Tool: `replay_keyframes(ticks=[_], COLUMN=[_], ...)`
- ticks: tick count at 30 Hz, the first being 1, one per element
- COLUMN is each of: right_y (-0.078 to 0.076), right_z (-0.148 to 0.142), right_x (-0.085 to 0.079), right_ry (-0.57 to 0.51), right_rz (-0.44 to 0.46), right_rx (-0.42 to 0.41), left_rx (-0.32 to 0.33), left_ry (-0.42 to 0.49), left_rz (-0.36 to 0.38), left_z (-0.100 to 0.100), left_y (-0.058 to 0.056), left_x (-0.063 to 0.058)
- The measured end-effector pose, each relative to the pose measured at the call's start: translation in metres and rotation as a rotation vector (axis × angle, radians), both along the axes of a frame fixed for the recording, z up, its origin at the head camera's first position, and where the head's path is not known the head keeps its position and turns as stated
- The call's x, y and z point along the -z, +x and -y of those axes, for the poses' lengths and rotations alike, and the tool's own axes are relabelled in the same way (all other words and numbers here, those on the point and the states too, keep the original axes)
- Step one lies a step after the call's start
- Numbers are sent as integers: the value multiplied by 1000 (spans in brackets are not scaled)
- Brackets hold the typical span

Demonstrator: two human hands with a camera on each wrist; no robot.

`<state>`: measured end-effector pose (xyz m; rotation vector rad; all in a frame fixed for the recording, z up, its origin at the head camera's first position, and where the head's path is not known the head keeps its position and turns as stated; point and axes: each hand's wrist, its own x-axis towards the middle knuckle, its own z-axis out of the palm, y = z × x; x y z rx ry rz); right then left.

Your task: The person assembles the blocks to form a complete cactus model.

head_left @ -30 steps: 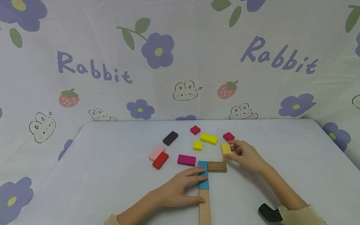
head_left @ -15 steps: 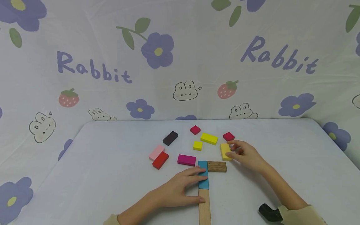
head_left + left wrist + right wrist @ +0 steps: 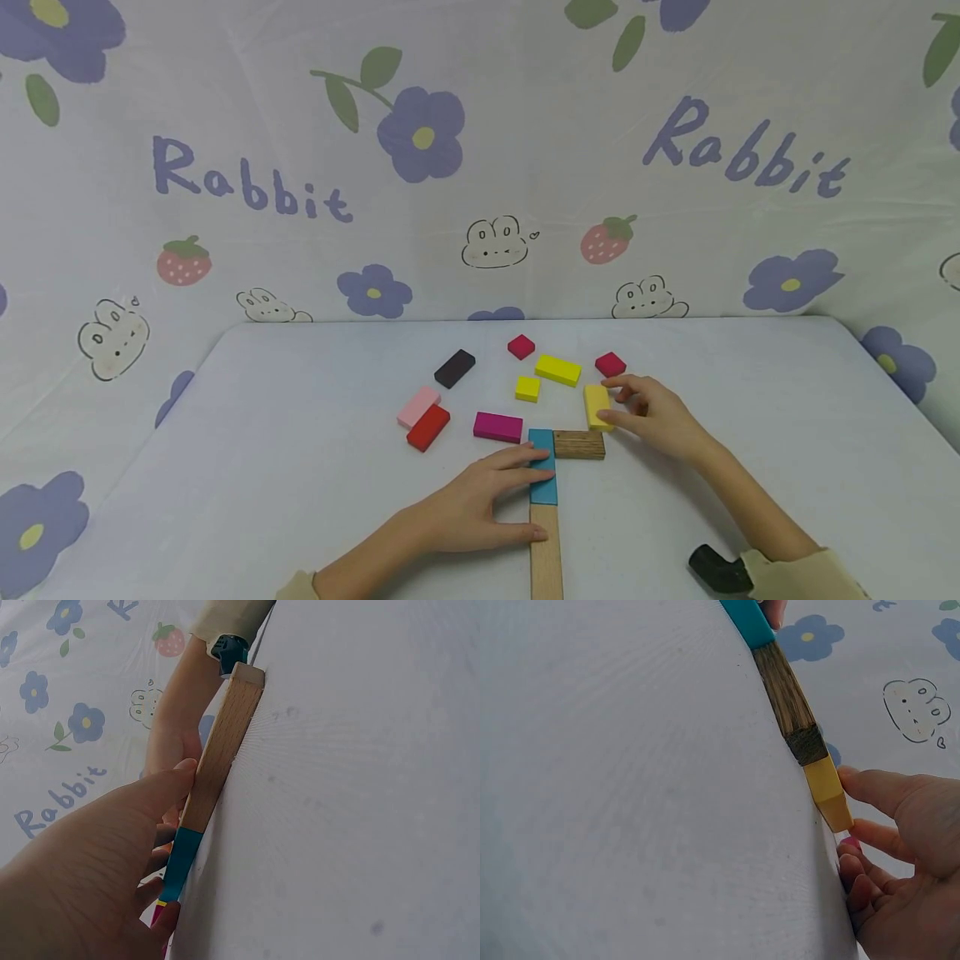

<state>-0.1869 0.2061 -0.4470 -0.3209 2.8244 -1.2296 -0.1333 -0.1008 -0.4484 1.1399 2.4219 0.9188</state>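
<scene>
My left hand (image 3: 468, 500) lies over a column of blocks, fingertips on the blue block (image 3: 542, 492) and thumb on the plain wooden block (image 3: 546, 567) below it. A brown grained block (image 3: 579, 445) extends right from the blue block's far end. My right hand (image 3: 660, 417) has thumb and index finger on a pale yellow block (image 3: 595, 402), which stands just beyond the brown block's right end, at a right angle to it. In the right wrist view the thumb and index finger are at opposite ends of the yellow block (image 3: 825, 784), which meets the brown block (image 3: 784, 690).
Farther back lie a magenta block (image 3: 498, 427), a red block (image 3: 428, 428) leaning over a pink one (image 3: 417, 407), and a black block (image 3: 454, 368). A bright yellow block (image 3: 557, 370), a small yellow one (image 3: 527, 388) and two small red pieces (image 3: 521, 347) lie behind.
The pale yellow block has slid slightly left and nearer to the brown block under my right hand's fingers, which have shifted left with it. My left hand has stayed in place.
</scene>
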Motion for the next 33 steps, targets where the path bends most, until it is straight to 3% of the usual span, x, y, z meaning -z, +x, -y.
replay_keyframes(ticks=[33], right_y=[3], right_z=[-1], right_x=[-2], right_ry=[0], right_rz=[11], right_rx=[-28], left_rx=[-3], left_ry=[0], left_rz=[1], left_z=[0], left_y=[1], left_x=[0])
